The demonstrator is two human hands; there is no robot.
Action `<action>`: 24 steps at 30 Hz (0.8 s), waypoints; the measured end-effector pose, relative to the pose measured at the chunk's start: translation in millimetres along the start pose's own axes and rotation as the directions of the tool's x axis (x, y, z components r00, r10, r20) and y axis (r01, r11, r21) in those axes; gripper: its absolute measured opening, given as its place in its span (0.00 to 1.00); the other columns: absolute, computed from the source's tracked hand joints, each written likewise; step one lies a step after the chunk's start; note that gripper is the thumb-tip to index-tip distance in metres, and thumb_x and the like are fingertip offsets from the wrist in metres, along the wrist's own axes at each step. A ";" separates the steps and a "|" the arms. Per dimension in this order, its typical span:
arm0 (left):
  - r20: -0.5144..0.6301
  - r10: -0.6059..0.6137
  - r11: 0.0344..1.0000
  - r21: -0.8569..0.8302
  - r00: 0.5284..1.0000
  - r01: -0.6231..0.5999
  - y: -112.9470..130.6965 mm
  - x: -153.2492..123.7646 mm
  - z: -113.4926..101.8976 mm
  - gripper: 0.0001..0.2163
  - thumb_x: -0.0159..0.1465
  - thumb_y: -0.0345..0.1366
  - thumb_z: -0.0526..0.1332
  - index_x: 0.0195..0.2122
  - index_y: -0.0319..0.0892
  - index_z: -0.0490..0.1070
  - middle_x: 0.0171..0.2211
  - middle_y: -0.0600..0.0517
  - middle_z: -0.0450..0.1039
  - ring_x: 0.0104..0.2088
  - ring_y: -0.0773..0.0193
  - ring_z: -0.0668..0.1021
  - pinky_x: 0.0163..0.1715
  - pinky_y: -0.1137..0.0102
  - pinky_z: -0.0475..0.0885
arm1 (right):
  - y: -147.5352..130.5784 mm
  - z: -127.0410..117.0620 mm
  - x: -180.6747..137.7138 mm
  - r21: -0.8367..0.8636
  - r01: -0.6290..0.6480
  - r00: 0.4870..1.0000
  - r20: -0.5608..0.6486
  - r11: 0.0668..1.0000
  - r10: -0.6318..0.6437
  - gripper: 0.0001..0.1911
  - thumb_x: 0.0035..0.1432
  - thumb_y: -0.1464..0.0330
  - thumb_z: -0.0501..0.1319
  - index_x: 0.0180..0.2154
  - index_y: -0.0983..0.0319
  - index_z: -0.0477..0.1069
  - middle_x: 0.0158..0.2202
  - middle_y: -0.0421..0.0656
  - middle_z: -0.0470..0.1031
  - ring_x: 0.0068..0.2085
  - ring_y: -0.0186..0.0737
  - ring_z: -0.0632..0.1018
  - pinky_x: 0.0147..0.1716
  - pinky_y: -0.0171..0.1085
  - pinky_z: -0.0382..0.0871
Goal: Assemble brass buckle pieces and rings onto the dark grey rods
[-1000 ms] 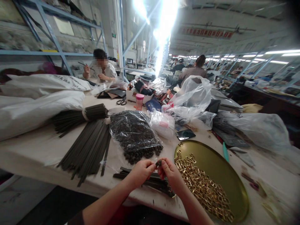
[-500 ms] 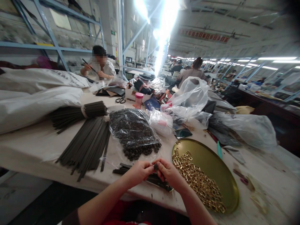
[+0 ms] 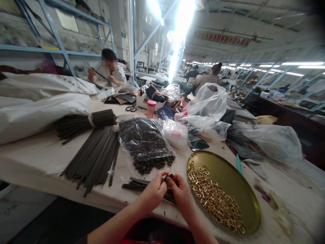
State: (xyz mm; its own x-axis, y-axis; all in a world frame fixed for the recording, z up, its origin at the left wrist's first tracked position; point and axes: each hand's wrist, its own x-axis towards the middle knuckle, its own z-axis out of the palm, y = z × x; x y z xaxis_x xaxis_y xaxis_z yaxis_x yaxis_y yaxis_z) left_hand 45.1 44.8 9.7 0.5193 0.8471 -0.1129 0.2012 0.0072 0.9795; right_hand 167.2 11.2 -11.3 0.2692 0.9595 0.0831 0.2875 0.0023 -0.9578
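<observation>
My left hand (image 3: 155, 190) and my right hand (image 3: 180, 190) meet above the near edge of the table. The fingers of both are closed on a small dark strap piece (image 3: 168, 177), mostly covered by the fingertips. Several flat dark strips (image 3: 135, 183) lie under and left of my hands. Just beyond sits a clear plastic bag (image 3: 142, 137) full of small dark rolled pieces (image 3: 144, 166), some spilling from its near side. To the right, a round gold tray (image 3: 236, 176) holds a heap of gold rectangular buckles (image 3: 215, 196).
Bundled dark strips (image 3: 101, 118) and a fanned pile of strips (image 3: 93, 156) lie left, beside white sacks (image 3: 38, 115). Scissors (image 3: 131, 108), a pink-lidded jar (image 3: 150, 108), a phone (image 3: 199, 145) and plastic bags (image 3: 208, 101) lie farther back. A co-worker (image 3: 109, 71) sits across the table.
My hands have drawn closer together and tilted, fingertips now pointing more away from me, still on the small dark strap piece. The co-worker's hands have shifted slightly.
</observation>
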 end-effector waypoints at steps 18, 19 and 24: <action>0.129 0.035 0.991 0.124 0.991 -0.051 9.1 -17.0 -2.7 0.28 0.58 0.28 0.48 0.61 0.34 0.43 0.54 0.39 0.60 0.54 0.55 0.64 0.55 0.60 0.54 | -1.8 -8.1 -10.6 0.485 -0.449 0.870 0.430 0.750 0.243 0.19 0.49 0.57 0.61 0.41 0.60 0.71 0.32 0.42 0.73 0.34 0.37 0.73 0.37 0.38 0.65; 0.134 0.037 0.991 0.119 0.990 -0.053 7.1 -16.8 -2.7 0.29 0.57 0.27 0.48 0.61 0.34 0.44 0.55 0.39 0.59 0.55 0.55 0.62 0.55 0.60 0.53 | -3.6 -9.2 -11.9 0.481 -0.439 0.870 0.439 0.759 0.225 0.19 0.49 0.58 0.62 0.41 0.60 0.71 0.33 0.42 0.73 0.35 0.38 0.73 0.39 0.39 0.64; 0.127 -0.002 0.998 0.055 0.992 -0.005 -1.2 -14.8 -2.7 0.31 0.55 0.25 0.49 0.61 0.34 0.42 0.48 0.42 0.66 0.42 0.60 0.71 0.45 0.64 0.64 | -10.2 -8.7 -18.0 0.337 -0.143 0.961 0.272 0.931 0.049 0.11 0.51 0.64 0.60 0.37 0.59 0.74 0.38 0.42 0.74 0.42 0.42 0.72 0.45 0.41 0.62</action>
State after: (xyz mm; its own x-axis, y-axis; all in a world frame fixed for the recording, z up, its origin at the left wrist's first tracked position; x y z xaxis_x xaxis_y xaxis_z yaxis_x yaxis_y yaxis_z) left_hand 35.0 33.7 10.7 0.6205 0.7725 -0.1348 0.2435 -0.0264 0.9695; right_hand 167.5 -8.5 -0.6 0.0229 0.9989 -0.0417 -0.0807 -0.0397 -0.9959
